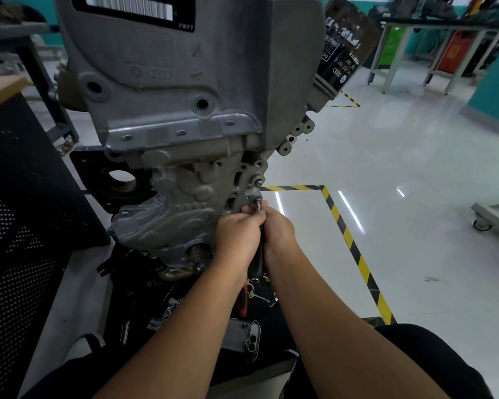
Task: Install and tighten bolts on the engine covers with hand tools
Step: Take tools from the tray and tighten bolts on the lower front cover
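**Turning a bolt into the engine**

Both hands, left hand [236, 236] and right hand [278, 230], curl tight around a black-handled tool [258, 256]. Its tip meets a bolt [257, 200] low on the engine cover [170, 203]. Next, I think, keep the tool straight and twist.

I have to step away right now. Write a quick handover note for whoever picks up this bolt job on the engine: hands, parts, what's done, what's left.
Left hand: grip closed round the upper part of the driver, near the tip.
Right hand: also gripping the driver, beside the left hand.
Driver tip sits on a bolt at the small bracket on the right edge of the lower engine cover.
Loose metal part and a red-handled tool lie on the dark mat below.
Done: bolt started in its hole; whether it is tight cannot be told.
Left: finish tightening it, then check the other holes along the cover.
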